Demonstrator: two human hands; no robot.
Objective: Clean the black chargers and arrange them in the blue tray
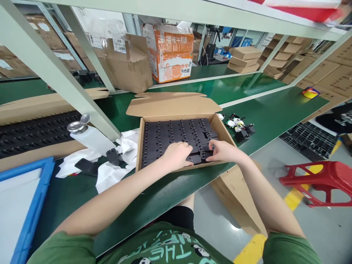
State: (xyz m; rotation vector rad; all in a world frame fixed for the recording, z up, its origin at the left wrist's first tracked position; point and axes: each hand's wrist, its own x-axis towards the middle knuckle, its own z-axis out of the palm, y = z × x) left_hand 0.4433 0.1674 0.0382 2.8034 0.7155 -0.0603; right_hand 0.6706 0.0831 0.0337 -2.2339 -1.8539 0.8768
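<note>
Where flat, black rectangular pieces (176, 132) line up in rows, my fingers (213, 144) curl; whether pinching, I can't tell.

A workshop; a green workbench (265, 112), stacked cartons (244, 61), machinery (211, 47); yellow floor stripe (251, 250).

Left hand (177, 157) and right hand (224, 151), both down among black pieces (165, 134) filling an open carton (139, 145)!

Bright, even light; glare spot on floor (316, 231); wide-angle stretch at edges; top right corner blurred.
</note>
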